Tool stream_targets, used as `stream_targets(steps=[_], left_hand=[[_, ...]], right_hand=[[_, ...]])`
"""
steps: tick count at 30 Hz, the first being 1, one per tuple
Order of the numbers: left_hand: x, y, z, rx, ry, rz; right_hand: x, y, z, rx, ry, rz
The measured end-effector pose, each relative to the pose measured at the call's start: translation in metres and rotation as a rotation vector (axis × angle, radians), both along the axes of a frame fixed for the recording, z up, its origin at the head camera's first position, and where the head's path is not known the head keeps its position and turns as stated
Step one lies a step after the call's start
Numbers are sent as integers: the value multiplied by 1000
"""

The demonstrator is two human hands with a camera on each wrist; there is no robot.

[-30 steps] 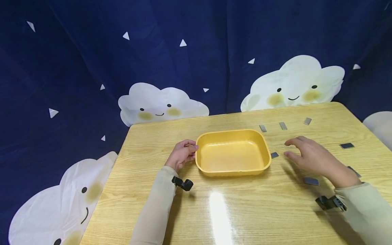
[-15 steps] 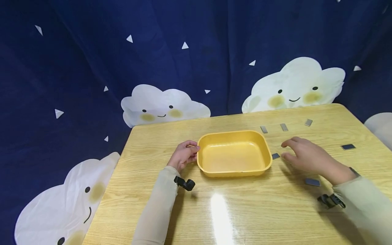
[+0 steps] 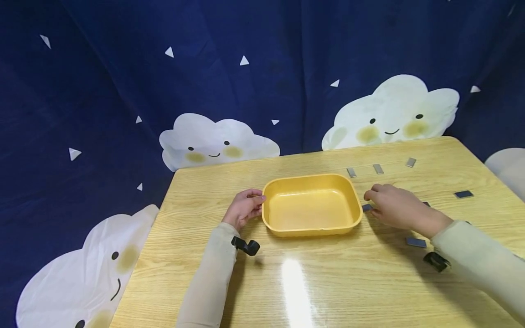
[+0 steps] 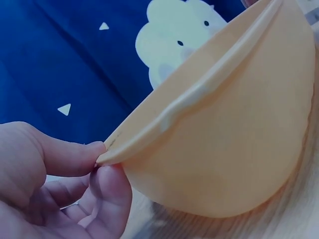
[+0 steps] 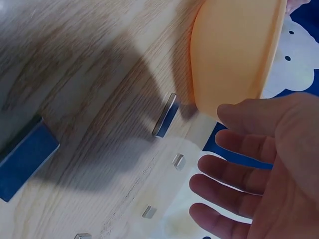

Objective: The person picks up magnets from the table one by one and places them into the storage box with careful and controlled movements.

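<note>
A yellow rectangular plastic basin (image 3: 311, 231) stands on the wooden table. My left hand (image 3: 243, 209) pinches its left rim; in the left wrist view the thumb (image 4: 75, 157) lies on top of the rim and the curled fingers beneath. Beyond the basin's right end, my right hand (image 3: 391, 207) hovers over the table with nothing in its grasp. The right wrist view shows its fingers (image 5: 239, 179) loosely extended. Right by its fingertips in the head view lies a small flat dark rectangular piece (image 3: 367, 208), close to the basin wall, with a shiny metallic edge.
A larger-looking dark piece (image 3: 416, 242) lies below the right forearm, and another (image 3: 464, 194) farther right. Several silvery pieces, one of them a far piece (image 3: 378, 169), line the table's back. Behind the table (image 3: 205, 187) hangs a dark blue curtain (image 3: 246, 91) with clouds.
My right hand has moved left toward the basin, its fingertips now at the nearest dark piece. The left hand keeps its pinch on the rim, and the basin stays put.
</note>
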State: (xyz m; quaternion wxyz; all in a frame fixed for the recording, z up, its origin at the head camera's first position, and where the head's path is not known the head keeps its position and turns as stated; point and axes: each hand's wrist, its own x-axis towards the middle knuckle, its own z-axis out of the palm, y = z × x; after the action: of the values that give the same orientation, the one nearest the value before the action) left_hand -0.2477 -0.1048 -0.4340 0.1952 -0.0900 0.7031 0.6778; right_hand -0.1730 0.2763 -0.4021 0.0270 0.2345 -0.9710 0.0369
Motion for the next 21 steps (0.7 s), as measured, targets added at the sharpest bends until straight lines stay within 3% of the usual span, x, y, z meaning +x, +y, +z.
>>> stream_targets(steps=[21], left_hand=[[-4,2,-4,13,-16,-7]], right_hand=[[-24,-4,-13,-9,-103,5]])
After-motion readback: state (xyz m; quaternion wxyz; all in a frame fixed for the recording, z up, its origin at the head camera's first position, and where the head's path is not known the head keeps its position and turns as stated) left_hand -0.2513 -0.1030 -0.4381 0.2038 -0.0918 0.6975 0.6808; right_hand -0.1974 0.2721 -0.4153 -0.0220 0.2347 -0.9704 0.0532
